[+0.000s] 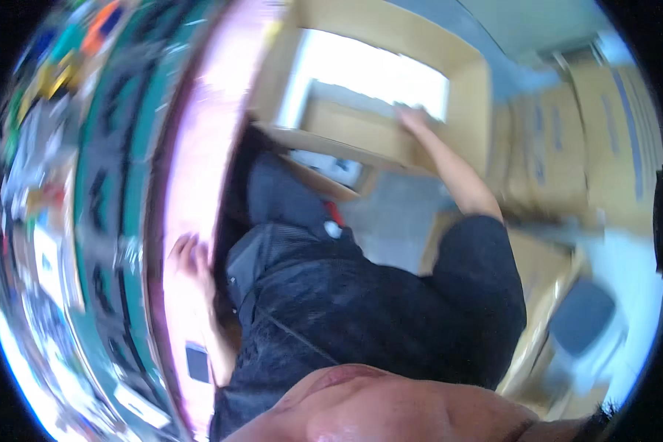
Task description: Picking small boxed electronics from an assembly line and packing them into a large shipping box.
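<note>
My right hand [412, 118] reaches into a large open cardboard box [468, 110] at the top of the view. Its fingers are smeared by motion and lie at the edge of a bright white flat thing [376, 70] in the box. Whether they grip it, I cannot tell. My left hand [190, 258] rests on or just above the pink-lit tabletop [180, 309], its fingers loosely apart and nothing seen in them. Near my left forearm, a small dark rectangular thing [197, 362] lies on the tabletop.
Beyond the tabletop at left runs a green strip with dark fittings [118, 221], then blurred clutter [40, 184]. Closed cardboard boxes [560, 140] stand at right. A dark-seated stool [582, 317] is at lower right. Grey floor [401, 210] shows below the open box.
</note>
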Motion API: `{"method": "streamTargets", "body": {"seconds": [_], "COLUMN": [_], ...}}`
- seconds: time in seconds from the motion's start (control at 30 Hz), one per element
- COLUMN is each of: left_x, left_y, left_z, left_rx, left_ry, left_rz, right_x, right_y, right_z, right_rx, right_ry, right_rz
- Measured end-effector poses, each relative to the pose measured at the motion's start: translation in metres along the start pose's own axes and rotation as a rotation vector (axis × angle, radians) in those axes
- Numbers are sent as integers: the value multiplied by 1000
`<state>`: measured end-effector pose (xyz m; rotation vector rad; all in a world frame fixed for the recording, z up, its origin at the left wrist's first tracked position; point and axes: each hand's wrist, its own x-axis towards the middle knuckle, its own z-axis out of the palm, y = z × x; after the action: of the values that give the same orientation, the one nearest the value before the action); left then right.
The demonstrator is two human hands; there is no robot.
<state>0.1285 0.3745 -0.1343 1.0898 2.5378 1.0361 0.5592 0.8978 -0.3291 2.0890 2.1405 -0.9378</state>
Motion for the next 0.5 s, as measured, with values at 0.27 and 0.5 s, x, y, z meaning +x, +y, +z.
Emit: {"method": "streamTargets", "body": {"seconds": [0.27,0.5], "left_x": [19,77], "left_y": [34,-95], "left_z": [-76,-243], "left_rx": [171,684], "left_ry": [312,686], "left_rz": [227,-12], "right_x": [14,-32], "right_y": [-63,-168], "right_z": [-29,-85], "right_rx": [443,595], "right_ry": [97,-1], "right_rz": [-263,-503]}}
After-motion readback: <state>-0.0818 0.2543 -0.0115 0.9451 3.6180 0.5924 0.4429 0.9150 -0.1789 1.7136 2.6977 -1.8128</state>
